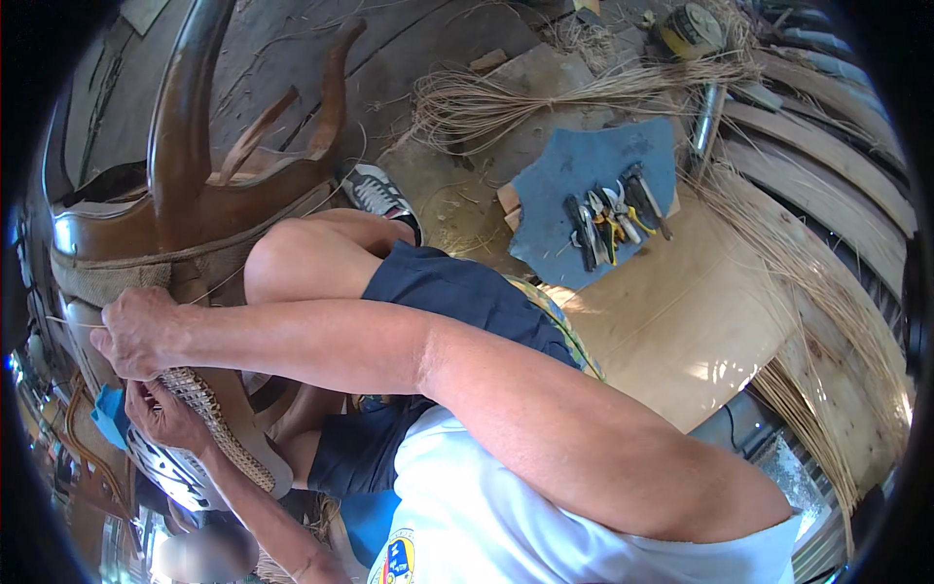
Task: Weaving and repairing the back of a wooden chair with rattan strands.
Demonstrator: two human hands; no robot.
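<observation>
The white shirt (486,496) has a loose sleeve (725,557) ending high on the arm and a round emblem (397,563), seemingly yellow-rimmed with blue inside; below are dark navy shorts (467,292) and a black sneaker (375,198) with pale laces

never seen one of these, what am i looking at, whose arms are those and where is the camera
There is no machine here, just a person's bare hands. This single picture comes from a wide camera on that person's head, looking down, so edges bend. The long arm crossing it ends in the right hand; a thin pale strand sticks out past its fingers and seems pinched there. The left hand is just below, by a woven band; its fingertips are hard to see. Higher in view is a brown wooden frame. To the right, hand tools lie on a blue sheet, near a bundle of thin strands.
</observation>
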